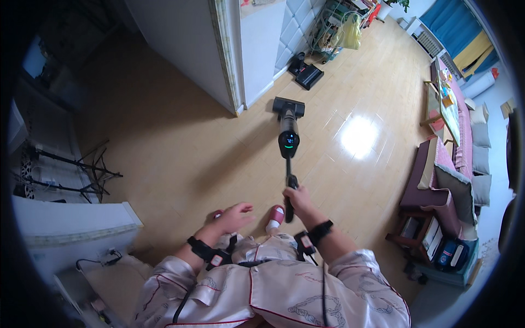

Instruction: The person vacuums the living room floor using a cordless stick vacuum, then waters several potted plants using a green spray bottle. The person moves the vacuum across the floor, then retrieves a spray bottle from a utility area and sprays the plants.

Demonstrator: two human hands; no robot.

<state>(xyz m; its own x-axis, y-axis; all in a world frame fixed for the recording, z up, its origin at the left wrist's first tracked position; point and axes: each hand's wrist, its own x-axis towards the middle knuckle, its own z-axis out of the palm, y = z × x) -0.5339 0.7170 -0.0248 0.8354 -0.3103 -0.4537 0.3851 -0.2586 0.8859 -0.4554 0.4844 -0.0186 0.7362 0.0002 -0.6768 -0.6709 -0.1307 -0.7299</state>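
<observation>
My right hand (298,199) is closed around the black handle of an upright cordless floor washer (289,129). Its lit round display faces up at me, and its dark floor head (288,107) rests on the wood-look floor (246,164) just off a wall corner. My left hand (236,218) hangs free in front of my body, fingers apart and holding nothing. Below the hands, a red slipper (277,214) shows on one foot; the other slipper is mostly hidden behind my left hand.
A black charging dock (308,76) sits against the tiled wall, beside a cluttered cart (328,41) with a yellow bag. To the right stand a purple sofa (422,176), a low table (449,110) and a wooden side cabinet (418,231). A black folding stand (92,170) is at left.
</observation>
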